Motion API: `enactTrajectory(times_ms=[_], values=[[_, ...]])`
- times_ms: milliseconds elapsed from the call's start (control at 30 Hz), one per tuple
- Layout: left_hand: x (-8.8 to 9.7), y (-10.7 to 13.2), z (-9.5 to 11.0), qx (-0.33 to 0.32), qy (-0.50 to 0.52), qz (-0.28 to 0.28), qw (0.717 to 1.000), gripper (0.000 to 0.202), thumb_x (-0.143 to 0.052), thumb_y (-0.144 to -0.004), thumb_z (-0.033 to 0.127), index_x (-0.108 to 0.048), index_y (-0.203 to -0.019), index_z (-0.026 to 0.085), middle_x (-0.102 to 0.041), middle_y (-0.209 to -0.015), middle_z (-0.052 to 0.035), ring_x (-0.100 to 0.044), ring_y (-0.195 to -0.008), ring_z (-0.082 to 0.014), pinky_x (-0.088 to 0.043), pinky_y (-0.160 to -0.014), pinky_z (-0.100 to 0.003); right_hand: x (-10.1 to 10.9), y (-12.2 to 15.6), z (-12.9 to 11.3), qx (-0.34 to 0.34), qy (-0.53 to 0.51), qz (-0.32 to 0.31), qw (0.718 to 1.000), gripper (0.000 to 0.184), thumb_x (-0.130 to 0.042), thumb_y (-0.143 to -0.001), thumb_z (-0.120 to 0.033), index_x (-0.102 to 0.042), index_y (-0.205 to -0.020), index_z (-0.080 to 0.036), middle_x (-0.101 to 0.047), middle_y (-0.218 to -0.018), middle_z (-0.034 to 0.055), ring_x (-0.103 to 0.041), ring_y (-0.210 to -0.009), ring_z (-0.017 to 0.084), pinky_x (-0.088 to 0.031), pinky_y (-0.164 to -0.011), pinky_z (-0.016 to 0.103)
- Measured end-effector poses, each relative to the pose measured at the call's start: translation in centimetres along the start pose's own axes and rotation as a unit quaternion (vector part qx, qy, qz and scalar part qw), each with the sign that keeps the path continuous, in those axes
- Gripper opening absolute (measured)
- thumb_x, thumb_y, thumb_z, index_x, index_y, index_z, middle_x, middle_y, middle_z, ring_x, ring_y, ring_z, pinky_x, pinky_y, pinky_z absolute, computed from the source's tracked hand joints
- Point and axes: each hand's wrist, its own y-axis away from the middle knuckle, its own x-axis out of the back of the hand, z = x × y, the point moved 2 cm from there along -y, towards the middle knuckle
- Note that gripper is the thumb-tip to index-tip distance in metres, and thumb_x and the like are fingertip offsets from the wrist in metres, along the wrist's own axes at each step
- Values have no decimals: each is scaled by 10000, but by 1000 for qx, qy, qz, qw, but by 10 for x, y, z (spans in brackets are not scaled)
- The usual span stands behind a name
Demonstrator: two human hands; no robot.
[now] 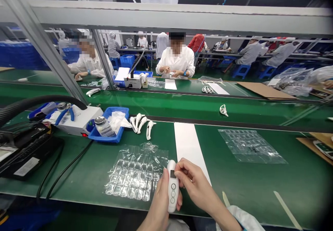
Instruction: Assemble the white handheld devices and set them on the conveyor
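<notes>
My left hand (159, 203) is wrapped around a white handheld device (172, 198), which has a small dark screen and a column of round buttons facing up. At the edge of that screen, the thumb and forefinger of my right hand (194, 182) are pinched together; whatever is between them is too small to make out. Left of the device lies a clear plastic sheet of square pockets (130, 182) on the green bench. Under and beyond my right hand runs a white paper strip (187, 140).
Several white plastic housings (148, 130) lie beside a blue tray (114, 139) with a jar and tissues. A white box (78, 120) and cables are on the left. Another clear sheet (249, 146) lies on the right. Across the conveyor, a co-worker (177, 60) sits handling a small white part.
</notes>
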Motion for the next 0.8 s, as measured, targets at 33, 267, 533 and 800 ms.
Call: enactTrajectory(times_ms=[33,267,533,800], values=[[1,0,0,-2,-1,0,1000,653,-338,-802,766,-550,-831,149,-498,-426,38,-420,-399,-89,-305,-438,-215,-1,-1,1,-1,0,-2,1000,171,-467,-952,-251,-526,-799,-202,-490,-735,-24,-504,-637,130,-413,-598,253],[4,-3,-1,-4,-8,-8,1000,668,-327,-802,770,-555,-834,142,-493,-425,39,-409,-383,-82,-302,-424,-211,-5,-3,3,-9,-10,3,1000,177,-469,-955,-276,-524,-805,-200,-492,-731,-32,-511,-608,117,-413,-575,241],[6,0,0,-3,-23,-6,1000,677,-326,-797,776,-553,-832,138,-506,-433,37,-422,-395,-84,-314,-429,-210,-8,0,4,-6,3,15,1000,194,-472,-955,-308,-531,-806,-199,-509,-753,-19,-519,-627,121,-426,-569,237],[8,-2,6,-75,-156,-14,985,538,-503,-758,730,-492,-753,193,-459,-435,80,-394,-304,-58,-264,-300,-161,-20,-3,24,-81,-184,13,980,296,-653,-841,-441,-462,-808,-218,-503,-527,-73,-493,-433,107,-397,-432,211]])
